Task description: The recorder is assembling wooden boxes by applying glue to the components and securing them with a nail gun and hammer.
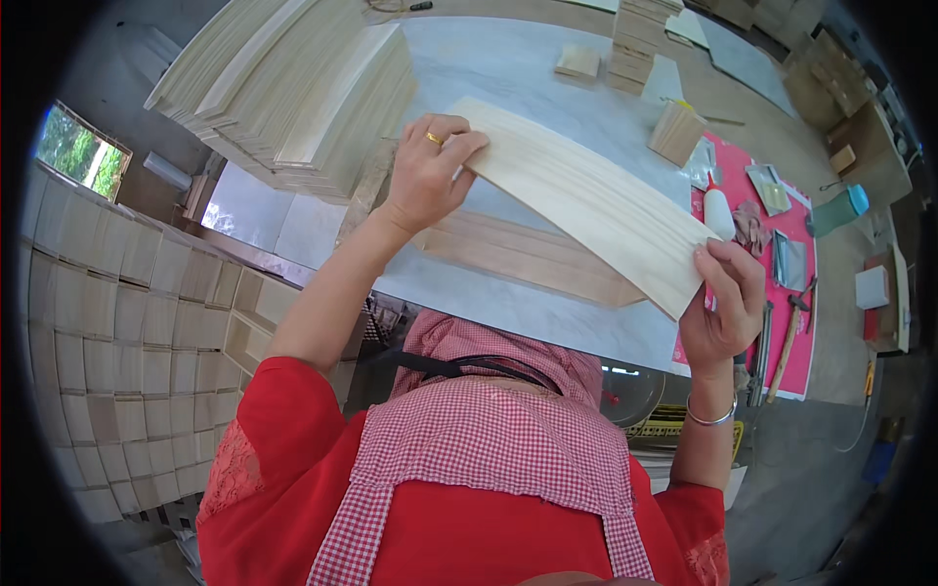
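Note:
A thin, pale wooden board (591, 205) is held aslant above the table, its left end higher in the picture than its right. My left hand (430, 171), with a ring on one finger, pinches the board's left end between thumb and fingers. At the other end, my right hand (725, 298) grips the board's corner, thumb against fingers. Beneath the board lies a shallow wooden box or frame (532, 256) on the marbled tabletop (479, 63); the board hides part of it, so its inside is only partly visible.
Tall stacks of thin boards (293, 88) stand at the far left. Many wooden boxes (117, 332) are piled left of me. Right, a pink mat (796, 366) bears a white glue bottle (718, 210) and a hammer (787, 347). Nearby are a wooden block (676, 134) and a green bottle (838, 213).

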Motion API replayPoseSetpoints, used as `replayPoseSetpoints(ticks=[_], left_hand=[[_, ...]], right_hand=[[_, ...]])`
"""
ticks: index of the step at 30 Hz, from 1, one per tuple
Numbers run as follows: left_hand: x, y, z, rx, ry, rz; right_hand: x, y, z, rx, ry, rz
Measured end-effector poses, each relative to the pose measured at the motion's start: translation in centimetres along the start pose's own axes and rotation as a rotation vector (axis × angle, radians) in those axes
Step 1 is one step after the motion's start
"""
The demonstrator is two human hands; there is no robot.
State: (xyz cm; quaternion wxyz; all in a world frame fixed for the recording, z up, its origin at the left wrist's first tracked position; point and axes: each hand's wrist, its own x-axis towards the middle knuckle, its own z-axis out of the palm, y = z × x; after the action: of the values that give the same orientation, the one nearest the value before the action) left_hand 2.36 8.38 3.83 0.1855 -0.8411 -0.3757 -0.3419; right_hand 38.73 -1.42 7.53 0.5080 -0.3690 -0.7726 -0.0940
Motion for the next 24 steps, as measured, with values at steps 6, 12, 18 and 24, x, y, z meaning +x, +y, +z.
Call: replayPoseSetpoints(ticks=[6,12,18,24], left_hand=[[5.9,8.4,-3.1,-0.450,-0.198,0.096],[10.6,12.6,-2.7,-0.581,-0.480,0.225],[11.0,13.3,-0.5,-0.740,-0.662,0.165],[9.3,13.7,1.1,-0.538,-0.529,0.033]], right_hand=[[-1.4,0.2,0.7,0.021,0.005,0.031],[-2.2,-0.8,3.0,0.104,0.053,0.037],[-4.2,-0.6,3.2,0.115,0.035,0.101],[-7.1,3.0,0.9,0.183,0.073,0.768]])
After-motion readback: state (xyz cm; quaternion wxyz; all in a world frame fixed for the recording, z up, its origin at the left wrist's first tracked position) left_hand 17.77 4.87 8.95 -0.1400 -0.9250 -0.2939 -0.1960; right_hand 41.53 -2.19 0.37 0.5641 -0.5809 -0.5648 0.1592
